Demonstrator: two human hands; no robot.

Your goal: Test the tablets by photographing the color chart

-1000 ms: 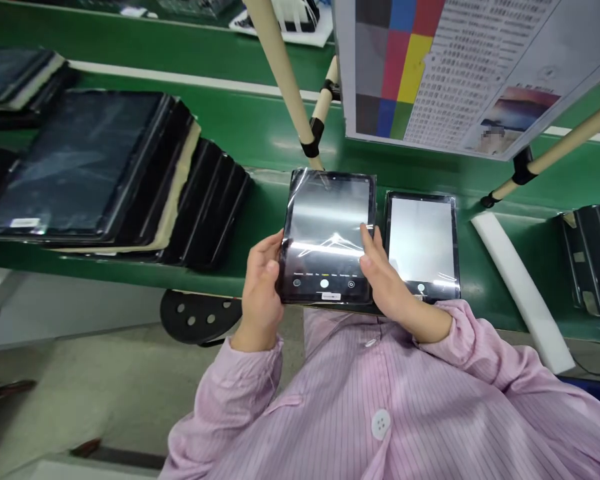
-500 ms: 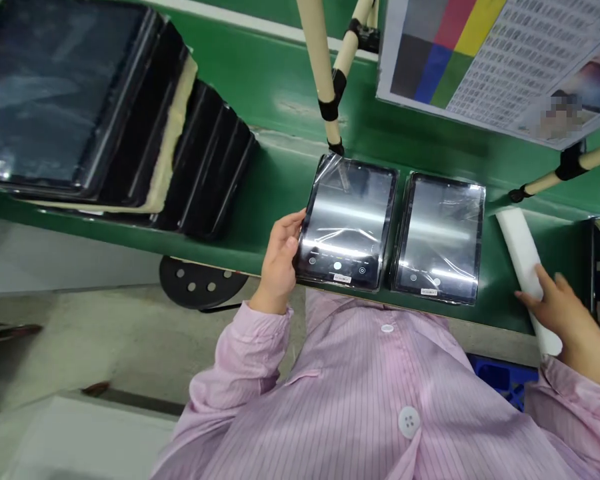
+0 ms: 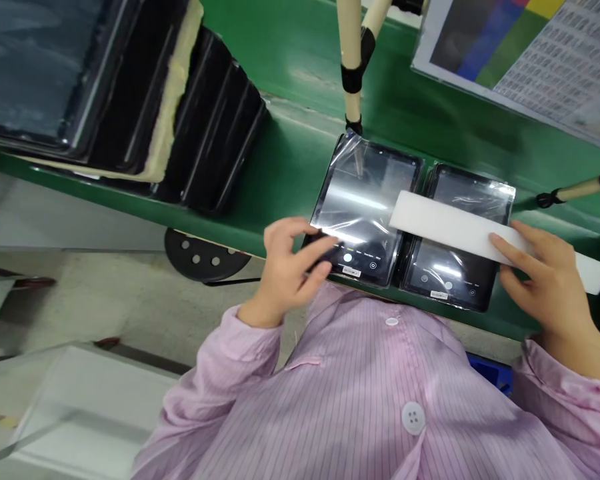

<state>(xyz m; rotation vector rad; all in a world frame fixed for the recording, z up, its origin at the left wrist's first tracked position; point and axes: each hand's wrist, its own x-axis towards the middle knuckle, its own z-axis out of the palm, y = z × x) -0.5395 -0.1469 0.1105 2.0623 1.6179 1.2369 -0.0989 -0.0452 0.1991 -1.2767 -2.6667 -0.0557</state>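
Observation:
Two tablets lie side by side on the green bench, their screens lit and covered with clear film. Over the lower left corner of the left tablet (image 3: 363, 200), my left hand (image 3: 293, 273) hovers with its fingers apart, holding nothing. Across the right tablet (image 3: 443, 263) slants a white strip (image 3: 445, 223), which looks like foam. My right hand (image 3: 555, 280) grips this strip toward its right end, thumb below and fingers on top. The strip's left tip reaches over the left tablet's right edge.
A tall stack of black trays (image 3: 215, 133) fills the bench's left side, a yellowish layer (image 3: 173, 100) among them. Cream pipes (image 3: 350, 40) with black joints stand behind the tablets. A printed colour chart (image 3: 520, 73) hangs at the upper right. Below the bench is a black round stool (image 3: 205, 257).
My right hand has taken hold of the white strip and swung it left, from beside the right tablet to across it. My left hand has shifted from the left tablet's edge to above its corner.

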